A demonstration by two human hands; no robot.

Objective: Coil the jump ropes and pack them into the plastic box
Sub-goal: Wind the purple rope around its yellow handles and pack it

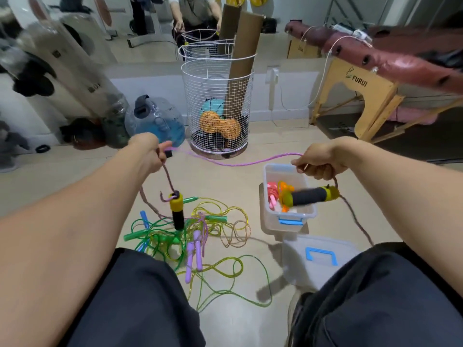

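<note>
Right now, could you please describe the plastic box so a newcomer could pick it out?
Find the white wire basket by the wall. Right of it, on the floor under the right hand, stands the clear plastic box. It alone has blue latches and holds pink and orange ropes.

Bare floor (220, 176) is lying open between the hands; tangled ropes (190, 231) are cluttering the left, box (288, 196) and lid (318, 259) crowding the right, wire basket (218, 106) blocking ahead.

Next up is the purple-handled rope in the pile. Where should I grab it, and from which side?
Take the two purple handles together around their middles, coming from above. They lie side by side and near parallel at the pile's near edge, largely clear of the green rope, so one grip can probably close on both.
</note>
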